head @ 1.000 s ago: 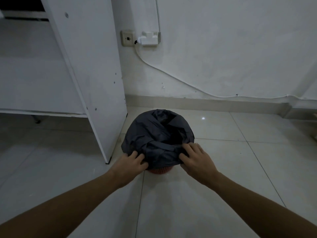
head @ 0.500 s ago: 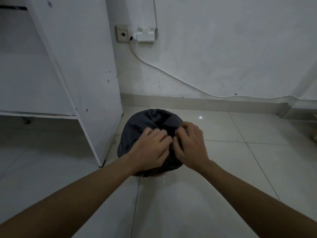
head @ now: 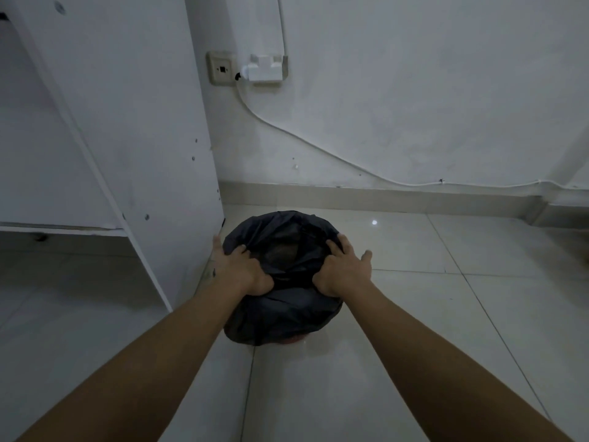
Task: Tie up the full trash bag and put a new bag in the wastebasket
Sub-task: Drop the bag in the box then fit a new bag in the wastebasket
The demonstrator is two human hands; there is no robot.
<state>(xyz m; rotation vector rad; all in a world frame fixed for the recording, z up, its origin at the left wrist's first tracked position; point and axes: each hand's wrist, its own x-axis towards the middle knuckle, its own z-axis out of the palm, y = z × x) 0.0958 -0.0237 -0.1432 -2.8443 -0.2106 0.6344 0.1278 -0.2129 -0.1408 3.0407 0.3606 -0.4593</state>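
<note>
Trash bag (head: 287, 311), mouth open and untied, sitting in the wastebasket (head: 294, 339) on the floor (head: 414, 314) beside the white desk (head: 143, 122). My left hand (head: 236, 266) and right hand (head: 342, 266) each grip its rim. Tying, lifting out and relining all remain, I judge.

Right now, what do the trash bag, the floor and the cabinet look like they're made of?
Trash bag: thin dark plastic film, faintly glossy; it wrinkles in soft folds.
Floor: glazed tile, probably ceramic; shiny, with grout lines and a reflected light spot.
Cabinet: likely white laminated board, matte; flat panel with small screw holes, core unseen.
</note>
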